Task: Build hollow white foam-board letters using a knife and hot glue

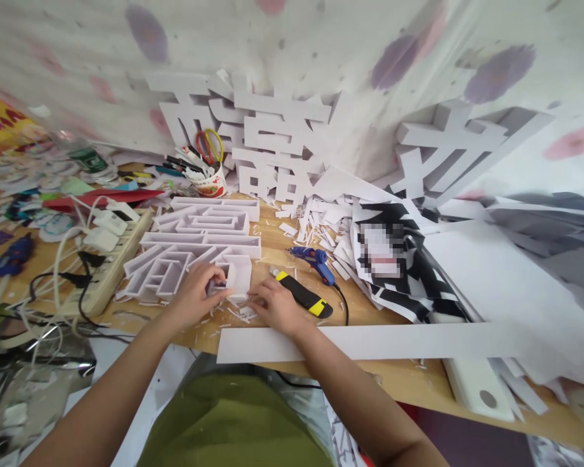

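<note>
A hollow white foam-board character (168,259), built of upright strips, lies on the wooden table in front of me. My left hand (199,293) is closed on its lower right part, with thumb and fingers around a wall beside a small square opening. The fingers of my right hand (275,303) are bunched at the same part's lower right corner, pinching the edge there. Just beyond my right hand lies a black and yellow utility knife (304,295). Behind the knife rests a blue hot glue gun (316,258) with a black cord.
A long white strip (370,342) lies along the front edge under my right forearm. Left stand a power strip (104,275) with tangled cables and another blue glue gun (10,259). Finished white characters (282,130) lean on the wall behind a cup (209,181) with scissors. Offcuts (316,217) litter the table.
</note>
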A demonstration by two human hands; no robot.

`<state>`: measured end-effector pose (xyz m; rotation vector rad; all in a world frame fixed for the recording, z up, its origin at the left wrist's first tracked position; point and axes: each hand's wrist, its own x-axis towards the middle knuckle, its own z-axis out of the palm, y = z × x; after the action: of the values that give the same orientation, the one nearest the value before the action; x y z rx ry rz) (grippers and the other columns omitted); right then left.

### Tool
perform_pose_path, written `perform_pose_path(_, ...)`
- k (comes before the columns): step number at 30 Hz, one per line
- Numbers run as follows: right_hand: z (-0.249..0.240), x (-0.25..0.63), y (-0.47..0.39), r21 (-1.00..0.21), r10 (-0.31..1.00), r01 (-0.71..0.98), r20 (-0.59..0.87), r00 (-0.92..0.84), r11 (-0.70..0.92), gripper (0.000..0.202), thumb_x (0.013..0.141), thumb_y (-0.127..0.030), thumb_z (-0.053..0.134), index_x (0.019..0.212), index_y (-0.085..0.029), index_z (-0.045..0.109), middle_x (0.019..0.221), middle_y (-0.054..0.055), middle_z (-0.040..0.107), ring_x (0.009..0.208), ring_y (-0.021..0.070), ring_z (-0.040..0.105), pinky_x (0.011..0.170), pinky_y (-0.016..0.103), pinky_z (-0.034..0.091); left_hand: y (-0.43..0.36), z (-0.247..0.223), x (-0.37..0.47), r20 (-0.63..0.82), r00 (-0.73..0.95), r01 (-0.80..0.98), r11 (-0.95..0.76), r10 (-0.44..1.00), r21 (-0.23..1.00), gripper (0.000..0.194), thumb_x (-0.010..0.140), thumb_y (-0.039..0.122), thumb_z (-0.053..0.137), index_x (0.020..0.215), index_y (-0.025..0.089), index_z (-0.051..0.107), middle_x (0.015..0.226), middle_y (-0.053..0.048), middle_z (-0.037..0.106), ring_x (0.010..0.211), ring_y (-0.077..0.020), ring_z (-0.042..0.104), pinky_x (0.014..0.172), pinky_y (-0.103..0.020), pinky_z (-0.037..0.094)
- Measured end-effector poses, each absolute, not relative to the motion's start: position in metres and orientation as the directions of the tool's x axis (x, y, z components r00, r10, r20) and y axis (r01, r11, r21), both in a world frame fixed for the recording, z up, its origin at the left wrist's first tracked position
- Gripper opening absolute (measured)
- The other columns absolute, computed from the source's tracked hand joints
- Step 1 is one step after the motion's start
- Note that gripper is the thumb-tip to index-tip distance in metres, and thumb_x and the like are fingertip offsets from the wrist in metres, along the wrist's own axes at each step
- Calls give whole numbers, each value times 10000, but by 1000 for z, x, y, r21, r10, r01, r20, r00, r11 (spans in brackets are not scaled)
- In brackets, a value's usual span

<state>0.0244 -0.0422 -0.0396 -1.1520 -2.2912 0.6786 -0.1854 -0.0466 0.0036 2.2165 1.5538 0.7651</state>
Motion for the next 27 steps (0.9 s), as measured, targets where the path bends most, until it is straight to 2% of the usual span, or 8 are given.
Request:
perform_pose_path(7, -31, 13, -43, -431, 762, 648, 168, -625, 627, 137, 860, -224, 539, 812, -178, 659, 802, 43, 634, 787, 163, 554, 722, 257, 399, -48, 6, -184, 223, 248, 766, -332, 943, 551, 186, 751, 381, 557, 770, 202, 511, 761, -20, 529, 799, -197, 477, 768, -324, 393)
perform_pose_path(11, -30, 12, -42, -385, 745, 653, 162, -647, 652, 171, 872, -214, 520, 772, -164, 649, 786, 45, 636, 765, 156, 555, 692, 248, 385, -49, 8, -185, 218, 257, 766, -336, 942, 549, 173, 799, 364, 501, 788, 192, 517, 779, -35, 541, 813, -203, 484, 759, -324, 399)
perform_pose_path(15, -33, 13, -43, -381, 740, 651, 155, -654, 656, 160, 871, -197, 512, 805, -166, 654, 806, 45, 648, 781, 157, 566, 701, 247, 390, -50, 11, -187, 204, 294, 748, -358, 934, 559, 209, 859, 349, 429, 881, 189, 562, 853, -47, 569, 867, -201, 496, 806, -331, 392)
perform_pose_path(19, -39, 11, -44, -385, 754, 664, 154, -639, 641, 156, 870, -202, 505, 816, -176, 649, 823, 44, 649, 783, 162, 569, 702, 260, 407, -48, 16, -179, 172, 430, 764, -459, 886, 454, 286, 723, 424, 638, 921, 217, 638, 895, -48, 577, 916, -230, 491, 831, -361, 378)
perform_pose_path(22, -36, 12, -43, -390, 750, 656, 167, -640, 647, 177, 877, -209, 488, 804, -190, 648, 794, 39, 643, 764, 175, 566, 690, 276, 422, -44, 22, -168, 118, 505, 759, -505, 855, 411, 128, 736, 338, 643, 794, 229, 676, 830, -32, 592, 869, -216, 500, 827, -363, 365)
perform_pose_path(24, -28, 19, -42, -423, 744, 630, 191, -640, 651, 175, 878, -210, 483, 820, -196, 648, 781, 41, 642, 758, 183, 569, 683, 280, 433, -41, 27, -164, 114, 493, 748, -487, 863, 452, 120, 768, 292, 603, 704, 219, 673, 764, -25, 597, 798, -194, 512, 788, -344, 374)
perform_pose_path(27, -15, 46, -43, -530, 789, 597, 282, -546, 602, 175, 887, -245, 473, 835, -212, 637, 772, 43, 640, 751, 179, 576, 665, 272, 443, -37, 33, -168, 167, 331, 698, -360, 929, 618, 170, 789, 322, 563, 714, 204, 660, 746, -17, 588, 687, -154, 520, 669, -286, 399)
